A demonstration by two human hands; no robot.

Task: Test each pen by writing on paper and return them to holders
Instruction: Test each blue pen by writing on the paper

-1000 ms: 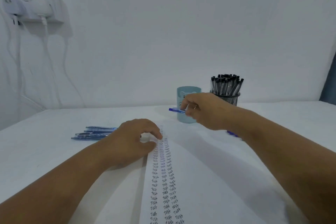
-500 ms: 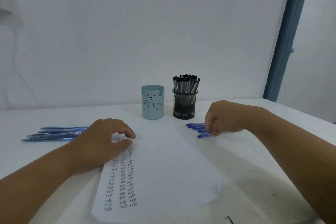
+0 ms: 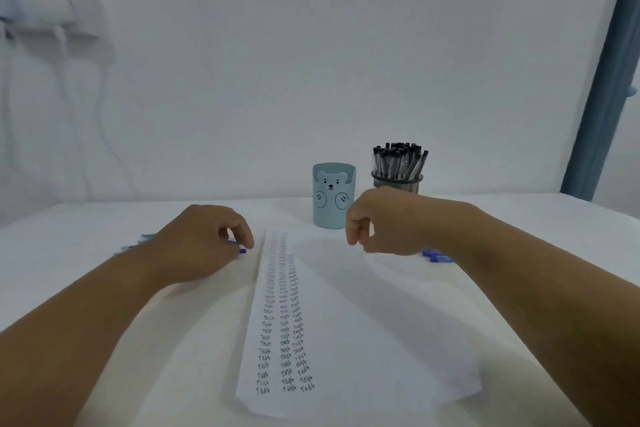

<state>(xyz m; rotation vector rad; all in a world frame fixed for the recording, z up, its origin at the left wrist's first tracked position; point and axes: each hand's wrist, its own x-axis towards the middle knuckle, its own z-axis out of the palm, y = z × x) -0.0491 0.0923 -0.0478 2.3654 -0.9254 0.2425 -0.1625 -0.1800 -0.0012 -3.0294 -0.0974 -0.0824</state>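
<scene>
Blue pens (image 3: 133, 244) lie on the desk (image 3: 519, 225) left of the paper (image 3: 363, 340), half hidden behind my left hand (image 3: 204, 246), long axes running left to right. That hand curls round a blue pen tip (image 3: 242, 250) at the paper's left edge. My right hand (image 3: 384, 222) hovers over the paper's far right, fingers curled, holding nothing I can see. More blue pens (image 3: 436, 255) lie right of the paper, behind that wrist. Beyond the paper stand the cup (image 3: 333, 198) and mesh holder (image 3: 397, 180).
</scene>
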